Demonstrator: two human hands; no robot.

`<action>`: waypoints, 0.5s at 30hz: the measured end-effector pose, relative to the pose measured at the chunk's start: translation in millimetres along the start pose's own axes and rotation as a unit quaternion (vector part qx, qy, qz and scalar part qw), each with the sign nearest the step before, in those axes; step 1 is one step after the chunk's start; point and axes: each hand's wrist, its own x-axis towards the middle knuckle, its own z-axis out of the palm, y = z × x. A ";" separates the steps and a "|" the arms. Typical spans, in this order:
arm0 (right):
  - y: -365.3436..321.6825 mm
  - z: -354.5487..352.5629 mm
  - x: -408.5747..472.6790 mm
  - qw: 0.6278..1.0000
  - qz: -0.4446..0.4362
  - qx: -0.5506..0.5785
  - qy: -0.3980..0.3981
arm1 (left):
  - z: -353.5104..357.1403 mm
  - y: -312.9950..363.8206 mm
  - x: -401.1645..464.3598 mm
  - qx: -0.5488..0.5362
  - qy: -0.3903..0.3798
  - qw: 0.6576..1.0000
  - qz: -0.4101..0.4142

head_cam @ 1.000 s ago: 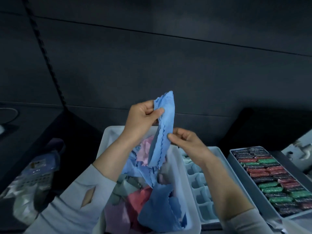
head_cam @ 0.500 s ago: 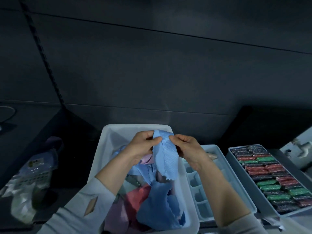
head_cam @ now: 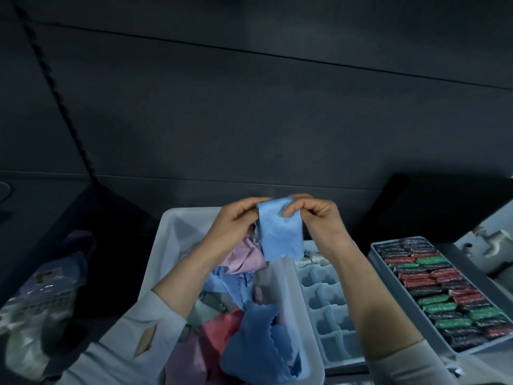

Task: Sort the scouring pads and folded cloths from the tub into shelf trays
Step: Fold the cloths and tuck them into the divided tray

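Note:
A folded blue cloth hangs above the white tub. My left hand pinches its top left corner and my right hand pinches its top right corner. The tub holds a loose pile of cloths: a pink one, a red one and a big blue one. To the right lies a white divided tray with small compartments; my right forearm crosses over it. Farther right, a grey tray is packed with rows of red, green and dark scouring pads.
A plastic bag with packaged goods sits at the lower left on the dark surface. A dark wall fills the back. White fittings show at the far right edge.
Both hands lowered the blue cloth from a raised, long hanging strip and brought it together into a shorter fold held by both top corners.

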 end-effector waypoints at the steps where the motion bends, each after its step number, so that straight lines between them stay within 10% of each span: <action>1: 0.8 -0.3 1.4 1.000 -0.002 -0.007 0.003 | 1.3 0.6 0.9 -0.020 0.007 0.999 -0.046; 11: 31.2 -6.9 -5.0 0.966 -0.126 -0.184 -0.130 | 6.7 -11.3 9.9 -0.113 0.094 0.985 -0.093; 15: 35.2 0.7 -7.9 0.966 -0.154 -0.204 -0.039 | 7.9 -3.8 10.6 -0.230 0.116 0.949 -0.183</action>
